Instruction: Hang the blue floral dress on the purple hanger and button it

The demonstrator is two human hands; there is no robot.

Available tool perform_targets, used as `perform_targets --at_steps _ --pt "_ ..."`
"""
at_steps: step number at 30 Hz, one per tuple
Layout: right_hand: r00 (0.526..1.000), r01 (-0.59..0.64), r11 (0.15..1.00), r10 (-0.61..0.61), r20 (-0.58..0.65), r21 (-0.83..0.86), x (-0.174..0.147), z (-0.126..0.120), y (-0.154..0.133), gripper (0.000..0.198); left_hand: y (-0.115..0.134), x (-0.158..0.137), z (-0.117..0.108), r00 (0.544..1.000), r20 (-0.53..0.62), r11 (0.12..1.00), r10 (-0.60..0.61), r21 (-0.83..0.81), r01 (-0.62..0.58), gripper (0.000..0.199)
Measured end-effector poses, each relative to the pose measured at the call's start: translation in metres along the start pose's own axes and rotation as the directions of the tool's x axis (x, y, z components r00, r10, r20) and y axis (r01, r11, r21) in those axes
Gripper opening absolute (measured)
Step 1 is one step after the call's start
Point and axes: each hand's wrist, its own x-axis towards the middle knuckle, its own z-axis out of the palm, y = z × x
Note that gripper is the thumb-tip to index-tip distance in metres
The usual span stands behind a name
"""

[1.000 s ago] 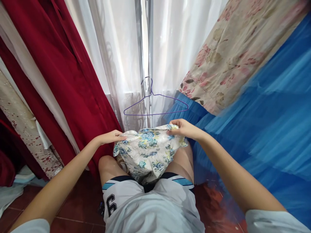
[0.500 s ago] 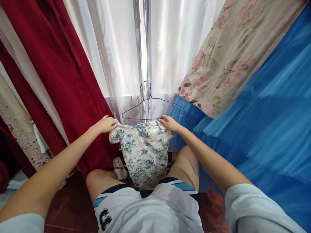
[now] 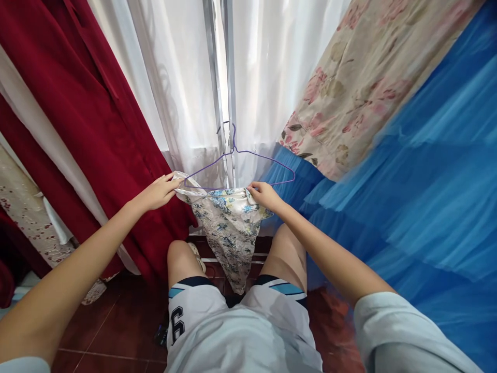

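A small short-sleeved shirt [image 3: 229, 223] with blue flowers on white hangs down between my knees, its lower part gathered to a narrow point. My left hand [image 3: 157, 190] grips the shirt's edge at the left shoulder, beside the left corner of a purple wire hanger [image 3: 260, 154]. White cloth of the shirt lies around that corner. My right hand [image 3: 264, 197] pinches the collar near the hanger's bottom bar; whether it also touches the bar, I cannot tell. The hanger stands upright, its hook in front of a metal pole [image 3: 230, 67].
White curtains [image 3: 287, 62] hang behind the pole. Long red cloth [image 3: 104, 134] hangs at the left; floral cloth [image 3: 341, 103] and a blue ruffled tulle garment [image 3: 407, 207] hang at the right. Below is a red tiled floor [image 3: 112, 331]. A light clog [image 3: 197, 256] shows beside my left knee.
My left hand has risen slightly and moved left, pulling the shirt's shoulder edge up to the hanger's left corner. The shirt's body has narrowed. My left knee has moved inward.
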Motion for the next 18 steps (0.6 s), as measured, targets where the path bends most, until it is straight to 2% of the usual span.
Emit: perform_targets --at_steps 4,7,10,12,15,18 --pt "0.999 0.012 1.0 -0.012 0.034 0.014 -0.002 0.01 -0.008 0.029 0.018 0.005 -0.016 0.988 -0.15 0.998 -0.036 -0.056 0.028 0.054" --pt "0.999 0.043 0.999 -0.044 0.03 0.027 -0.009 0.013 -0.015 0.029 0.04 0.034 -0.019 0.969 -0.238 0.986 -0.07 -0.165 0.03 0.049" --pt "0.998 0.068 0.995 -0.069 0.002 0.069 -0.017 0.013 -0.019 0.031 0.06 0.073 -0.012 0.959 -0.274 0.972 -0.073 -0.235 0.007 0.035" --pt "0.998 0.058 0.985 -0.06 0.006 0.163 -0.023 0.009 -0.019 0.037 0.068 0.094 -0.003 0.94 -0.319 0.964 -0.124 -0.262 0.038 0.027" --pt "0.998 0.061 0.953 -0.063 -0.002 0.298 -0.039 -0.004 -0.012 0.045 0.072 0.109 0.011 0.895 -0.387 0.946 -0.222 -0.307 0.102 0.027" --pt "0.979 0.173 0.957 -0.142 -0.145 0.231 -0.061 -0.025 0.0 0.077 0.07 0.105 0.019 0.853 -0.452 0.957 -0.26 -0.237 0.166 0.025"
